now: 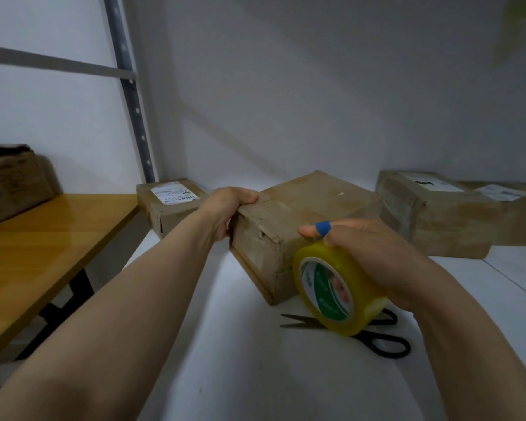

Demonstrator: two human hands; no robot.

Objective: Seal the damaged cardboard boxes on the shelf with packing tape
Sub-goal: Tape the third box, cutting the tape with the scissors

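Clasping one box (310,202), left grip (228,208), one tape roll (362,311) in right grip (377,262), one scissors (389,344)

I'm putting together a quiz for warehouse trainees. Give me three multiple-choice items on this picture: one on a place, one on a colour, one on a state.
1. Where do the scissors lie?
A. on the floor
B. on the white shelf, partly behind the tape roll
C. on top of a box

2. What colour is the band on the thumb of the right hand?
A. red
B. green
C. blue

3. What is the left hand doing?
A. gripping the far left corner of the middle box
B. lying flat on the shelf
C. holding the scissors

Answers:
1 B: the blades and black handles show on the shelf either side of the roll.
2 C: the band is plainly blue.
3 A: the fingers curl over that corner.
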